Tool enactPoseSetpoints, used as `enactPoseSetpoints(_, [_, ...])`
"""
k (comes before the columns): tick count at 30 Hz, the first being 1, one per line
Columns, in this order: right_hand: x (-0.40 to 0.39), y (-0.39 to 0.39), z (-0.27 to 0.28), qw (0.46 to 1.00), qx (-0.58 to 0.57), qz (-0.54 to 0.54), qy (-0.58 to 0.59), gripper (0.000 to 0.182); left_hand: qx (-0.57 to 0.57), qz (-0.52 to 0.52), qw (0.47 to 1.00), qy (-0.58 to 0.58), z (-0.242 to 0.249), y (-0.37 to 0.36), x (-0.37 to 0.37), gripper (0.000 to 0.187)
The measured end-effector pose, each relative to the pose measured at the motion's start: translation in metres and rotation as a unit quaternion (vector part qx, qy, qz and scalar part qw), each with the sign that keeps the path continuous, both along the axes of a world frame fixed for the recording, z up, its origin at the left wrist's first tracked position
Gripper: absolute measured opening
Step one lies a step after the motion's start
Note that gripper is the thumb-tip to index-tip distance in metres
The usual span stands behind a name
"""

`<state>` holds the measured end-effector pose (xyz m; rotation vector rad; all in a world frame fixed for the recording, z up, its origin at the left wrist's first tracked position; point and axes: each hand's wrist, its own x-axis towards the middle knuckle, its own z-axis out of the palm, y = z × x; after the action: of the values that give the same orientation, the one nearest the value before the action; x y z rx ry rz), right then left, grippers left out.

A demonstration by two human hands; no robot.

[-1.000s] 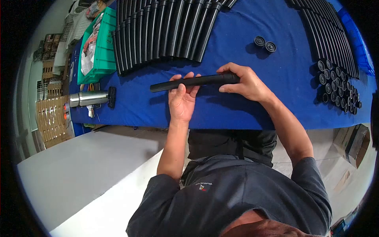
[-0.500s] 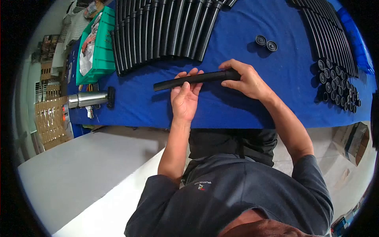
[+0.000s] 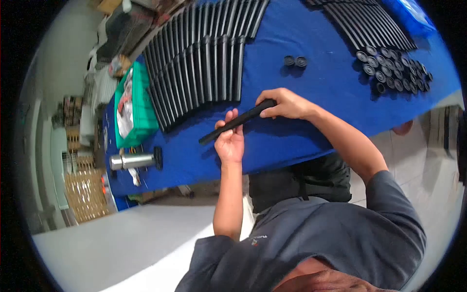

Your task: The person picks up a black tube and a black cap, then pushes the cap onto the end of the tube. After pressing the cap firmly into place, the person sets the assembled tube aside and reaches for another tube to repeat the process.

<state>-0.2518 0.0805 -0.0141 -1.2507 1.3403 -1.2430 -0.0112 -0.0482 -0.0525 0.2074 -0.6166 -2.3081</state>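
Observation:
A black tube (image 3: 249, 115) is held above the blue cloth, slanting in the head view with its right end higher. My left hand (image 3: 230, 146), palm up, grips its lower-left part between thumb and fingers. My right hand (image 3: 288, 103) is closed around the upper-right end and hides part of it. Beyond my hands two round black caps (image 3: 295, 62) sit side by side on the cloth. Long rows of similar black tubes (image 3: 209, 73) lie at the far left of my hands.
The blue-covered table (image 3: 311, 134) spans the view. At left stand a green bin (image 3: 141, 114) with bags inside and a silver cylinder with a black end (image 3: 134, 161). Thin black rods (image 3: 369, 24) and a cluster of round black caps (image 3: 394, 70) lie at far right, near a blue tray (image 3: 413, 14).
The head view has turned, so the table and its items appear tilted and shifted. Both hands still hold the black tube, which now slants more steeply in view.

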Motion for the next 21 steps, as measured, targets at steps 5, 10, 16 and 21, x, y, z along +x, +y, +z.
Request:
enactPoseSetpoints(5, [0.002,-0.001,-0.010,0.994,-0.062,-0.032,0.086,0.031,-0.019,0.015,1.000,-0.017,0.003,0.004,-0.004,0.034])
enactPoseSetpoints(10, [0.004,-0.003,-0.014,0.994,-0.066,-0.042,0.076,0.031,-0.043,0.004,0.999,-0.010,0.006,0.005,-0.005,0.034])
enactPoseSetpoints(16, [0.005,0.005,-0.005,0.994,-0.067,-0.043,0.071,0.035,-0.026,-0.015,0.999,-0.036,0.005,0.007,-0.007,0.030])
enactPoseSetpoints(21, [0.008,-0.001,-0.015,0.985,-0.124,-0.083,0.090,0.043,-0.031,-0.023,0.999,-0.038,0.003,0.003,-0.003,0.030])
